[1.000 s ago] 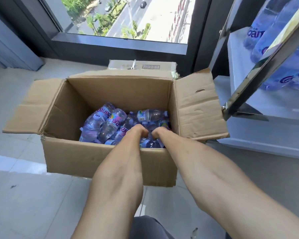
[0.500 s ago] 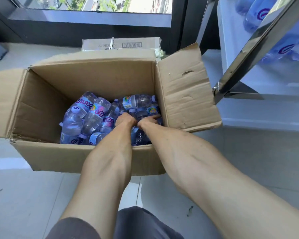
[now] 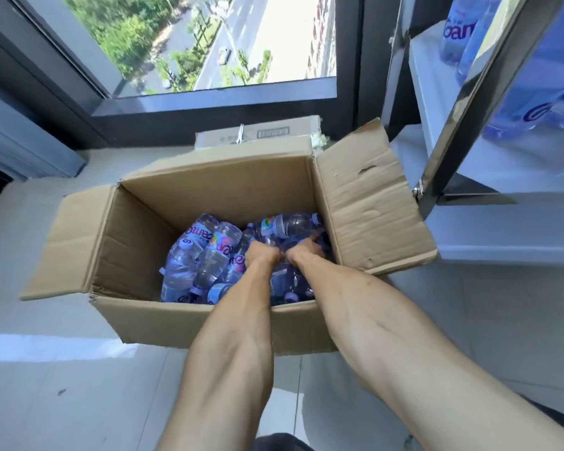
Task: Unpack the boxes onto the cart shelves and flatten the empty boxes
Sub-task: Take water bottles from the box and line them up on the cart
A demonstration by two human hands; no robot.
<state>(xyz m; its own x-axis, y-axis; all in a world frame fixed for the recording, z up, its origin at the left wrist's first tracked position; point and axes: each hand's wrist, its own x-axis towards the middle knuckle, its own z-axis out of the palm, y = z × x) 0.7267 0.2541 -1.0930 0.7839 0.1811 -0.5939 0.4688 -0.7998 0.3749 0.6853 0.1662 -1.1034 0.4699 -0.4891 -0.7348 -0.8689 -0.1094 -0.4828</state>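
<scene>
An open cardboard box stands on the floor with its flaps spread out. Inside lie several clear water bottles with purple labels, some wrapped in plastic film. Both my arms reach down into the right half of the box. My left hand and my right hand sit side by side, fingers clenched on the plastic-wrapped bottle pack beneath them. The fingertips are hidden among the bottles.
A white cart with a shiny metal frame stands at the right, with bottles on its upper shelf and a bare lower shelf. A second closed carton sits behind the box against the window wall.
The camera view has pulled back and tilted up, showing more window. Both hands stay clenched on the bottle pack in the same spot of the box.
</scene>
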